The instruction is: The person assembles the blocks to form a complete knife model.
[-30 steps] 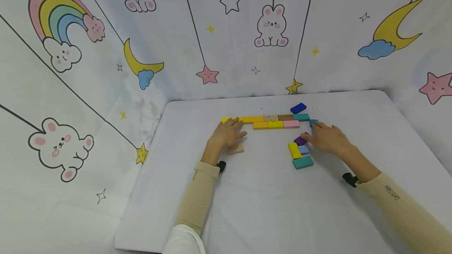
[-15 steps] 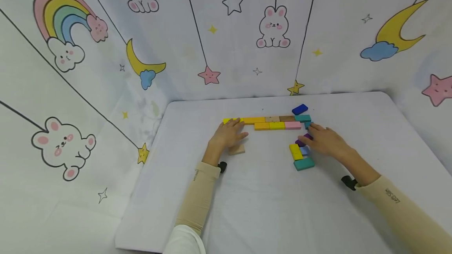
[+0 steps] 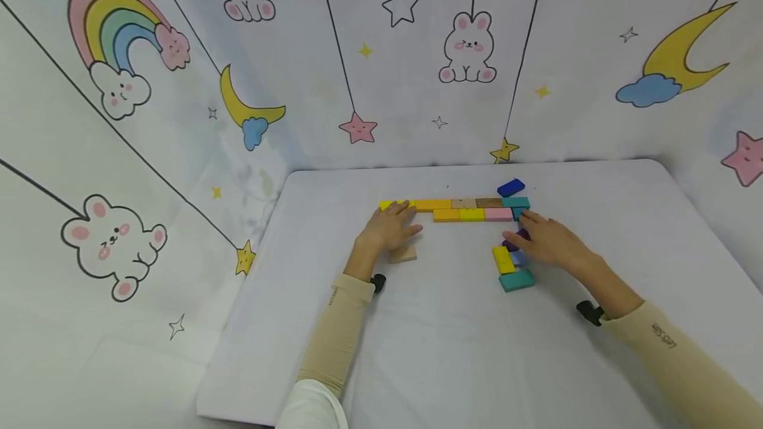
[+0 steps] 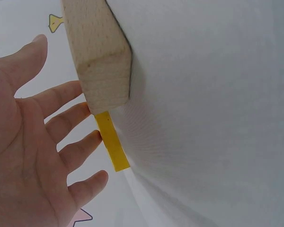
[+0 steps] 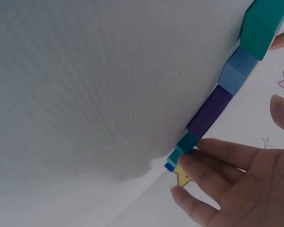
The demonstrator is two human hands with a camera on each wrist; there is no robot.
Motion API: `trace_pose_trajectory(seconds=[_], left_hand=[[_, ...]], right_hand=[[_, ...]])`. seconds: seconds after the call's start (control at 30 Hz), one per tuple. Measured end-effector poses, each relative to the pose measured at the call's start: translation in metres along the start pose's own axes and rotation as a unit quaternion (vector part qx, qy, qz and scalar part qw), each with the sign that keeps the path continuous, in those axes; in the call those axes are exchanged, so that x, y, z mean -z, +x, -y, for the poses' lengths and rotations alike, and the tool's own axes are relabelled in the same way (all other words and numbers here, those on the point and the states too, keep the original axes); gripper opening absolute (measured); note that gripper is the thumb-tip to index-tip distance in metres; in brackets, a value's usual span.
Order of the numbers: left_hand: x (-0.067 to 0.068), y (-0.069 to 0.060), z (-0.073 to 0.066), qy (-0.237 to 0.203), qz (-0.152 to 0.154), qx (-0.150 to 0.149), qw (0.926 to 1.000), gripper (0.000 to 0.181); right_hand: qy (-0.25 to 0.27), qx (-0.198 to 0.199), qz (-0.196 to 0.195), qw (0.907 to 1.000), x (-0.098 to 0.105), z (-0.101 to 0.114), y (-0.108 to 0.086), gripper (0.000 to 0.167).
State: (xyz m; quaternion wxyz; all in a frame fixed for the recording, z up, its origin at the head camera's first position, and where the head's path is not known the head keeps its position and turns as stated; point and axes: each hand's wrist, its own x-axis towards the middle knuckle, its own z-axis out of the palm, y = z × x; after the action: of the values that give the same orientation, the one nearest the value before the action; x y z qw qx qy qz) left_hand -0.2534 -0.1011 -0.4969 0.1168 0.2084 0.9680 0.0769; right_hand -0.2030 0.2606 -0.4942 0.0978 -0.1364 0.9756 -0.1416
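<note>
My left hand [image 3: 387, 229] rests its spread fingers on the yellow block [image 3: 391, 204] at the left end of a back row of blocks, which runs through orange [image 3: 433, 205] and wood tones to a teal block [image 3: 516, 202]. Against that row lies a shorter front row of orange, yellow and pink [image 3: 498, 214] blocks. With extended fingers, my right hand [image 3: 551, 240] touches a small blue-teal block [image 3: 516, 214] beside the pink one. Its thumb is over a purple block [image 5: 209, 110], partly hidden in the head view.
Near the right hand lie a yellow block [image 3: 503, 260], a light blue block [image 3: 518, 258] and a teal block [image 3: 516, 280]. A pale wooden block [image 3: 403, 255] sits below the left hand. Behind the rows is a dark blue block [image 3: 510, 187]. Printed cloth [image 3: 417, 98] hangs behind the table.
My right hand has slid left, bringing the small blue-teal block up against the end of the front row. The left hand has stayed on the yellow block.
</note>
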Motion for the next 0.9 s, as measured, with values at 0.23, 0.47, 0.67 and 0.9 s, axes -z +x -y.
trace_pose_trajectory(seconds=[0.23, 0.47, 0.67, 0.9], left_hand=[[-0.0031, 0.0021, 0.0001, 0.004, -0.003, 0.003, 1.0, 0.065], [-0.0053, 0.0031, 0.0016, 0.004, -0.008, 0.002, 1.0, 0.065], [-0.0035, 0.0025, 0.0013, 0.008, -0.008, 0.005, 0.9999, 0.065], [-0.002, 0.0013, 0.0001, 0.008, -0.01, 0.001, 0.9999, 0.065]], right_hand=[[0.005, 0.006, 0.003, 1.0, -0.0011, 0.0002, -0.0008, 0.084], [0.014, 0.002, 0.014, 0.9998, 0.0011, 0.002, -0.0006, 0.085], [0.025, 0.001, 0.022, 0.9995, 0.0011, 0.0012, 0.001, 0.087], [0.033, 0.001, 0.023, 0.9992, 0.0006, -0.0001, -0.0002, 0.087]])
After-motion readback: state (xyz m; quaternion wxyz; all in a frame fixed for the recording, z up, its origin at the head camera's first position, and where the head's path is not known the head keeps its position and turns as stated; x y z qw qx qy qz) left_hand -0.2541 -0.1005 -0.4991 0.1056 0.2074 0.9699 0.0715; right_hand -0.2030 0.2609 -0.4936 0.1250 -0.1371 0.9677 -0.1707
